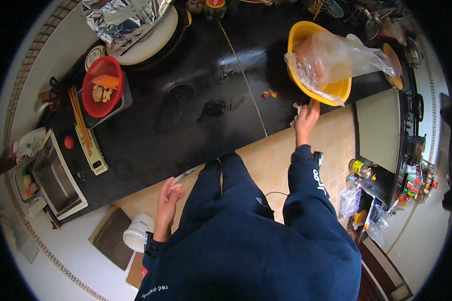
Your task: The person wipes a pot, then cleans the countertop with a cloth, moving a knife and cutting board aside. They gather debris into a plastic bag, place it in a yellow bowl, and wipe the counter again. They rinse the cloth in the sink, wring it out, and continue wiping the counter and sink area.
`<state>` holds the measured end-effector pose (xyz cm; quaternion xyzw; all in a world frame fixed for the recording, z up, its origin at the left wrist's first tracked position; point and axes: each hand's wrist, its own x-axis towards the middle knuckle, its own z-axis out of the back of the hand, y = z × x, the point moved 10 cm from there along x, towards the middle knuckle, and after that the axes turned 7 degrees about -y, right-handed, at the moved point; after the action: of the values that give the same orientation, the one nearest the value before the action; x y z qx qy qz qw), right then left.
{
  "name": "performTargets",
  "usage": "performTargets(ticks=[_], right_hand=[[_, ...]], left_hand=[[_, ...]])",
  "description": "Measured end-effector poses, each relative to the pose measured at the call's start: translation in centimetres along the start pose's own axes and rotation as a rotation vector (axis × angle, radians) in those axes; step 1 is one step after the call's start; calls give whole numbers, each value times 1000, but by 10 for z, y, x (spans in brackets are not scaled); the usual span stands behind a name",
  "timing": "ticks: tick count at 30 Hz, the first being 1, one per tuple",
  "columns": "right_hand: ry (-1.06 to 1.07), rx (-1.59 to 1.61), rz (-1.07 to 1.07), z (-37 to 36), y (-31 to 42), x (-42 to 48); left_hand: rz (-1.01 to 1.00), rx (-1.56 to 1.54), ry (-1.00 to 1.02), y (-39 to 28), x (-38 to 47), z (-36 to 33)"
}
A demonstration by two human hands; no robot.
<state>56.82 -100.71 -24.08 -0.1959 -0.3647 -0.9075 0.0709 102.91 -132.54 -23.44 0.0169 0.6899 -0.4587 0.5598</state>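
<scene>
My right hand [307, 119] reaches to the counter's front edge, just below a yellow plastic basin [345, 90]. A crumpled whitish scrap [296, 113] shows beside its fingers; whether the fingers grip it or the basin's rim, I cannot tell. Clear plastic film [333, 56] lies over the basin, and its contents are blurred by it. My left hand [170, 195] hangs in front of the counter, fingers loosely curled, holding nothing. Small orange-red scraps [270, 93] lie on the black countertop [154, 139], left of the basin. Wet patches shine near the middle.
At left stand a red plastic basket [100, 107] with a peeled orange vegetable and pale pieces, chopsticks [81, 120] across a grater [97, 163], a small red ball-shaped item [69, 142] and a sink [60, 180]. Foil [124, 22] covers part of a white round board [154, 45] behind.
</scene>
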Motion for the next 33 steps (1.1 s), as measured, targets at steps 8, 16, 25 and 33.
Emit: performTargets(ticks=[8,16,25,33], right_hand=[[228,-81,257,-84,104,-48],[588,244,578,-172,275,-146],[644,399,596,-198,323,-134],[396,260,475,-202,223,35]], left_hand=[[41,24,47,8,9,-4],[0,-12,28,3,6,0],[-294,37,-491,-43,53,133],[-576,725,-1092,-130,101,262]])
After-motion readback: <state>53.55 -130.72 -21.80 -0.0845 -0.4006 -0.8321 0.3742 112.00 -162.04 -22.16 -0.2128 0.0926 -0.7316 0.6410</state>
